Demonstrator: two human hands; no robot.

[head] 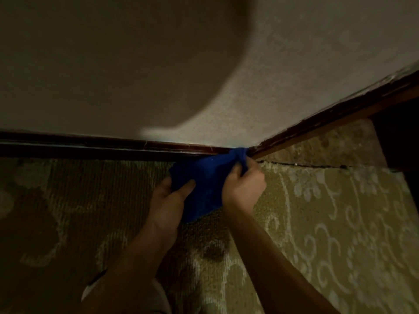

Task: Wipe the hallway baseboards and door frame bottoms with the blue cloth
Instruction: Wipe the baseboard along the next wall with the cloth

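A patterned carpet [328, 223] in olive and cream scrolls covers the floor, meeting a pale textured wall [294, 64] along a dark reddish-brown baseboard [90, 147] that runs from the left edge to an inside corner, where a second stretch of baseboard [328, 118] climbs toward the right edge. A large rounded shadow darkens the upper left of the wall, and the left half of the carpet lies in dimmer light than the right. A thin dark seam crosses the carpet just right of the corner, and beyond it a dark, indistinct shape fills the far right edge. The blue cloth [204, 177] is bunched at the foot of the corner, its upper tip pressed against the spot where the two baseboards join and its lower end hanging toward the carpet. The left hand [169, 200] grasps the cloth's lower left side, thumb on top of the fabric. The right hand [243, 184] is clenched around the cloth's upper right part, fingers curled into the folds close to the corner. Both forearms reach in from the bottom edge, hiding part of the carpet beneath them
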